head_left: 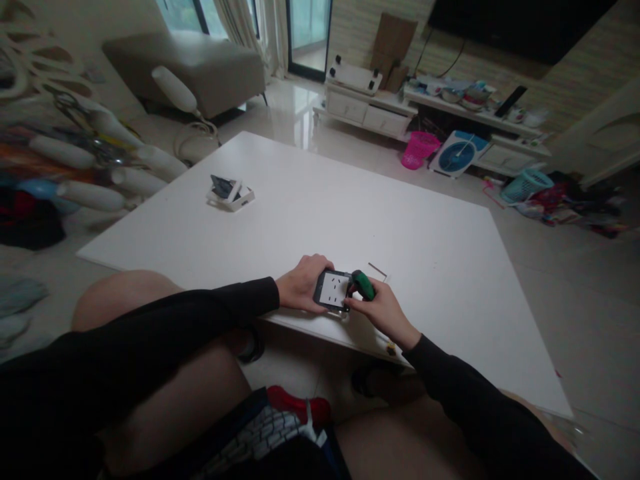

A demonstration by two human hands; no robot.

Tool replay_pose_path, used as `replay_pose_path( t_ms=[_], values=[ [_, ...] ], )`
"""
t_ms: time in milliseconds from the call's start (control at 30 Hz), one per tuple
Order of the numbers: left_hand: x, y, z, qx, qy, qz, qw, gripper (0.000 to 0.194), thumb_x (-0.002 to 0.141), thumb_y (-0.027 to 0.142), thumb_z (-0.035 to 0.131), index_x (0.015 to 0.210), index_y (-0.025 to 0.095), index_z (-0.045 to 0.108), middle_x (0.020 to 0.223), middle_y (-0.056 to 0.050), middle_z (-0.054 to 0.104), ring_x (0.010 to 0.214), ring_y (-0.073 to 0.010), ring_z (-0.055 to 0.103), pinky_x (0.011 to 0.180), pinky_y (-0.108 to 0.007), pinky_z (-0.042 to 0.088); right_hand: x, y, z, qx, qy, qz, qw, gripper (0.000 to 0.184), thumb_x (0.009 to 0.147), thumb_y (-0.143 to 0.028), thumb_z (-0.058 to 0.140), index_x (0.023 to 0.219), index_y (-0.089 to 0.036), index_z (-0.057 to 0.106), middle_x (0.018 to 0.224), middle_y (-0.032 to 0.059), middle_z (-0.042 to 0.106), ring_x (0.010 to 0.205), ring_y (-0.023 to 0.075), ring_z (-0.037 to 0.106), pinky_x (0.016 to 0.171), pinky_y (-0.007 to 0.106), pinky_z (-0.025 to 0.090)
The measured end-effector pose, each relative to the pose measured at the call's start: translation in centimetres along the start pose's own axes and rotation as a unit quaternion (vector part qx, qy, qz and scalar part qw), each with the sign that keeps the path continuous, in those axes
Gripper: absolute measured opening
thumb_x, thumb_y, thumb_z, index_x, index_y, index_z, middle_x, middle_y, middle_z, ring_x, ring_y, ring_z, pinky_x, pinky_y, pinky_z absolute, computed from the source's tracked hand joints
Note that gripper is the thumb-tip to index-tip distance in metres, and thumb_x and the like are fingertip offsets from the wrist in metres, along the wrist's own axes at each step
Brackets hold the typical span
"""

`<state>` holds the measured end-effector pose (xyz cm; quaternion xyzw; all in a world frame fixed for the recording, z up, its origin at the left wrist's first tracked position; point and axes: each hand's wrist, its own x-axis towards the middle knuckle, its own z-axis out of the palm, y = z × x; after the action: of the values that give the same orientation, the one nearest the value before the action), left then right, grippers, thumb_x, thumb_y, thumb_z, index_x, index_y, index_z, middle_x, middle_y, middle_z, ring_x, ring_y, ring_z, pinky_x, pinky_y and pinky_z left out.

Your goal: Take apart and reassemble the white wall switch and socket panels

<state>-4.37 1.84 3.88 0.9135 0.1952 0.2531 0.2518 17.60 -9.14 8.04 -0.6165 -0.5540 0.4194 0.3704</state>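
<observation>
Near the front edge of the white table (400, 220), my left hand (304, 283) is closed around the left side of a wall socket (333, 289). The socket has a white face with dark slots and a dark frame. My right hand (380, 310) grips a tool with a green handle (363, 285), which looks like a screwdriver. Its working end lies by the socket's right edge, hidden by my fingers. Right-hand fingers are close to the socket's lower right corner; whether they touch it I cannot tell. A thin brown strip (377, 269) lies just beyond my right hand.
A small open white box (231, 195) with dark and white parts stands at the table's far left. A small yellow-and-black item (391, 348) sits at the front edge. White rounded chair parts (90, 193) crowd the left side. Beyond are a pink basket (420, 149) and a blue fan (456, 155).
</observation>
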Motion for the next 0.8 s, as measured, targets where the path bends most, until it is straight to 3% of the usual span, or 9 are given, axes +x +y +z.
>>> replay_pose_path(
  t_ms=[267, 467, 667, 800],
  values=[
    [0.1, 0.1, -0.2, 0.004, -0.006, -0.008, 1.000, 0.072, 0.065, 0.053, 0.083, 0.119, 0.017, 0.051, 0.108, -0.011, 0.062, 0.098, -0.0287, 0.059, 0.088, -0.048, 0.049, -0.2, 0.1, 0.2, -0.053, 0.020, -0.020, 0.998, 0.013, 0.081, -0.030, 0.074, 0.085, -0.018, 0.073, 0.078, 0.0010, 0.071, 0.074, 0.0203, 0.063, 0.070, 0.031, 0.046],
    [0.1, 0.2, -0.2, 0.002, -0.006, -0.018, 1.000, 0.072, 0.067, 0.050, 0.082, 0.122, 0.018, 0.050, 0.112, -0.011, 0.062, 0.103, -0.0299, 0.060, 0.091, -0.047, 0.048, -0.7, -0.2, 0.2, -0.157, 0.098, -0.125, 0.975, 0.002, 0.081, -0.021, 0.072, 0.081, -0.021, 0.074, 0.109, 0.0072, 0.068, 0.091, 0.0225, 0.067, 0.078, 0.034, 0.052],
    [-0.1, -0.1, -0.1, -0.001, -0.002, -0.009, 1.000, 0.070, 0.068, 0.048, 0.081, 0.124, 0.018, 0.050, 0.115, -0.012, 0.062, 0.105, -0.0309, 0.059, 0.092, -0.048, 0.046, -1.4, -0.6, 0.3, -0.308, 0.034, -0.192, 0.931, 0.018, 0.081, -0.014, 0.070, 0.096, -0.023, 0.071, 0.106, 0.0061, 0.070, 0.081, 0.0196, 0.066, 0.064, 0.028, 0.046],
    [0.0, 0.0, -0.4, -0.002, 0.010, -0.013, 1.000, 0.075, 0.066, 0.050, 0.083, 0.125, 0.018, 0.049, 0.116, -0.012, 0.063, 0.106, -0.0312, 0.059, 0.093, -0.048, 0.045, -1.0, -0.7, -0.5, -0.313, 0.039, -0.227, 0.921, 0.020, 0.083, -0.013, 0.065, 0.100, -0.024, 0.069, 0.106, 0.0070, 0.071, 0.084, 0.0209, 0.067, 0.065, 0.028, 0.046]
  ],
)
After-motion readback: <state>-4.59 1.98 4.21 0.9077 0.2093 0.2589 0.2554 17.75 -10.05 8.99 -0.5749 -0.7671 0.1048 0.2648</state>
